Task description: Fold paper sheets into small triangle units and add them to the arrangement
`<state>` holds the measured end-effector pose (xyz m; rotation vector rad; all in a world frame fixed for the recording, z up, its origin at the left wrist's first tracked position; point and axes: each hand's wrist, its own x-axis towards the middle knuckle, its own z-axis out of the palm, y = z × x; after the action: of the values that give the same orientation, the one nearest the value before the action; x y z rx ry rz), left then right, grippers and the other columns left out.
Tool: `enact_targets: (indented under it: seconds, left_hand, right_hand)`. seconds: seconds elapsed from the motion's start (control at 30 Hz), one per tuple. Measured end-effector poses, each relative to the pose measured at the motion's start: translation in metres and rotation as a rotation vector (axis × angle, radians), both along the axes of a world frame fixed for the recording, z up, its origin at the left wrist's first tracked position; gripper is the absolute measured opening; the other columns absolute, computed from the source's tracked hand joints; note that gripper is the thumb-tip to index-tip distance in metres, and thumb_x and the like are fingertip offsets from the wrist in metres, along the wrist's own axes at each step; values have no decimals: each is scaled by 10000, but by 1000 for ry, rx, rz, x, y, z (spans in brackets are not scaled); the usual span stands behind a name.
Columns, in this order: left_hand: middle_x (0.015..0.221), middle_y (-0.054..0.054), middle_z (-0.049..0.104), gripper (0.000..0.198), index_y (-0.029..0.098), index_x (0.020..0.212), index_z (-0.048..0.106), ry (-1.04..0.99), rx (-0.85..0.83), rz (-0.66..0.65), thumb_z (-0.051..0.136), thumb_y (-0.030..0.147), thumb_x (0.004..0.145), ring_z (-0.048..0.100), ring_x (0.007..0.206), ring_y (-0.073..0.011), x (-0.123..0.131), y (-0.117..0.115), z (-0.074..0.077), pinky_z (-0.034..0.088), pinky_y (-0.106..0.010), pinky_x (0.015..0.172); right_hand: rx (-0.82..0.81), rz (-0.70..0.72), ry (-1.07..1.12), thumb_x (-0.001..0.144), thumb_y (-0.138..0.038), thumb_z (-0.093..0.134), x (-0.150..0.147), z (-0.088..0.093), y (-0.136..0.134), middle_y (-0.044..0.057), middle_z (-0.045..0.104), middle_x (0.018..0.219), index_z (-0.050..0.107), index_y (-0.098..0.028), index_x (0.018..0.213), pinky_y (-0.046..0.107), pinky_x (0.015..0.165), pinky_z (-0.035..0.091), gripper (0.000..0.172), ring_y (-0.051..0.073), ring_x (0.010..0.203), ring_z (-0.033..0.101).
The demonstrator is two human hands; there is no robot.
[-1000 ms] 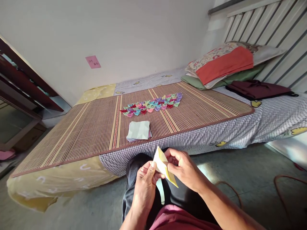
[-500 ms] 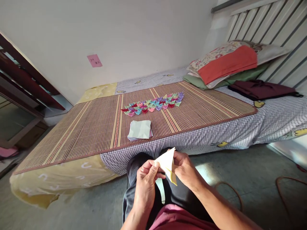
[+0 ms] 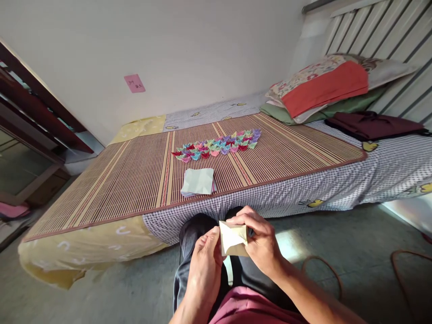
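Watching folded paper, lower centre of frame; I see left hand and right hand pinching opposite edges; uneven pull might tear it.

- The mat lay on the bed.
- The stack sat by its near edge, the boats beyond.
- Pillows lay far right, the cloth right of them.
- The note was left, on the far wall.
- The paper was between left hand and right hand, before the bed.
- The cord lay right, on the floor.
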<state>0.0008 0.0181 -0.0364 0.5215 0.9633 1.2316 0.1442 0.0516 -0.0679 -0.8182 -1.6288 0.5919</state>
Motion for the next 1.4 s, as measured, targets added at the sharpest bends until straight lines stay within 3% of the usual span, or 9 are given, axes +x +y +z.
enact_targets:
  seconds: [0.2,0.33,0.47,0.6,0.77,0.9,1.13,1.27,1.4]
  left_hand:
    - [725,-68,769,378,171,774,821,-23,-34,-101,949,518,697,700,711,-216,-5,5,-5,565,-301,701]
    - [653,-35,737,378,169,717,797,-29,-64,-68,995,478,624,661,625,-177,-9,9,-12,552,-280,657]
    - [600,5,695,385,188,640,744,7,-52,36,1014,457,588,635,584,-154,-14,14,-17,545,-267,644]
    - [591,20,682,398,181,653,744,50,-2,112,1016,465,591,619,565,-138,-17,17,-22,545,-264,659]
    - [590,5,707,401,168,679,772,71,26,118,1008,484,606,614,556,-131,-12,14,-22,564,-279,690]
    - [713,-64,803,362,155,851,853,55,28,0,993,425,653,753,695,-235,-7,10,-18,608,-336,739]
    - [862,-103,857,79,123,892,850,-215,-186,193,844,102,816,813,758,-216,-7,17,-23,649,-261,735]
    - [844,-137,851,195,64,1007,828,-264,-298,302,647,22,948,813,712,-199,-6,21,-19,659,-250,697]
    - [866,-109,857,236,91,1070,817,-262,-287,312,626,16,953,821,742,-191,-5,21,-15,665,-247,723]
  right_hand:
    - [148,-3,-180,965,-39,594,2,-7,-2,47,610,923,758,-248,1154,290,699,532,326,200,818,646]
    - [111,40,-189,985,-56,601,3,-7,1,50,635,945,777,-268,1140,289,742,553,316,199,856,664]
    - [-79,96,-91,995,-84,532,6,-1,5,53,710,978,771,-250,1145,285,780,567,327,192,883,703]
    - [-429,105,19,1048,-320,576,7,5,3,48,750,904,753,-201,1105,268,717,556,221,180,781,696]
    - [-541,169,41,953,-493,721,2,8,1,-25,579,644,616,-196,738,231,559,429,382,136,604,538]
    - [-596,160,85,941,-552,724,1,10,4,-60,450,580,523,-211,674,222,483,337,478,109,530,425]
    - [-409,82,73,1063,-408,579,11,13,3,29,713,840,690,-206,955,270,698,527,255,179,765,678]
    - [-231,60,-18,1070,-268,542,11,15,-2,40,694,903,683,-206,943,276,737,515,200,174,811,664]
    - [-155,63,-64,1031,-197,570,8,15,-4,34,666,906,648,-212,896,274,744,514,156,169,822,650]
